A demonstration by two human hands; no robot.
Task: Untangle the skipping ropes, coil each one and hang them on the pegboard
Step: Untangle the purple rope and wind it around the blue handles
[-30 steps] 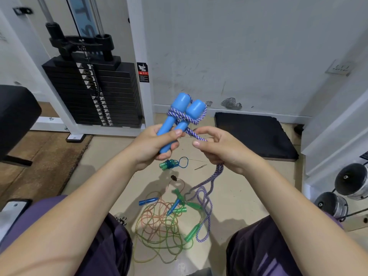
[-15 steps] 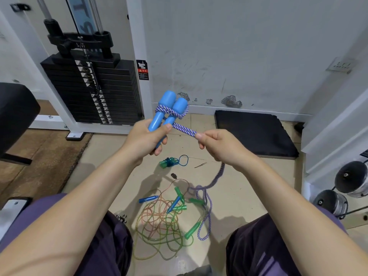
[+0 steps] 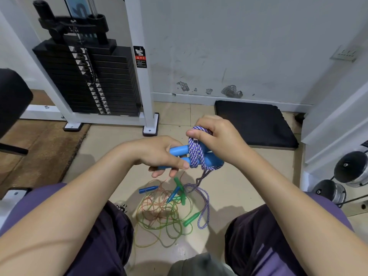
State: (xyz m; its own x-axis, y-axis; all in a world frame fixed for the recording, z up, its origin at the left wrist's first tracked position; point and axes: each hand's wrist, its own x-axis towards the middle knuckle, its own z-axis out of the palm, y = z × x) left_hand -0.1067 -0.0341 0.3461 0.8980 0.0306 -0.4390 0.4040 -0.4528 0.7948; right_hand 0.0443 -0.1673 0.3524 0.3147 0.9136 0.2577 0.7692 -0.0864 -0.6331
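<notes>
Weight stack (image 3: 87, 76) and its white frame (image 3: 143, 76) sit well beyond my fingers, black mat (image 3: 253, 124) on the floor (image 3: 119, 144) past my right hand, dumbbells (image 3: 350, 170) far off to its right. No pegboard in view.

Floor pile (image 3: 163, 214) lies below my fingers, between my knees: thin green and orange ropes looped over each other, green handles (image 3: 189, 221) and thin blue handles (image 3: 148, 189) mixed in. Not untangled.

Purple rope (image 3: 196, 154) is the one in hand. Several turns are wrapped around the two blue handles (image 3: 179, 151), which I hold side by side and level. Its tail (image 3: 205, 206) drops from the wrap to the floor, ending just beside the pile and touching it near the green handles.

Left hand (image 3: 159, 154) grips the handle pair at its left end, fingers curled under. Right hand (image 3: 217, 140) pinches a loop of purple rope over the top of the wrap, thumb on the near side.

Risks, as I judge it:
- tail drags a green loop up as I wind, since it lies against the pile
- turns slide off the open right end of the handles if I ease tension
- loose last turn means the coil unwinds on the peg
</notes>
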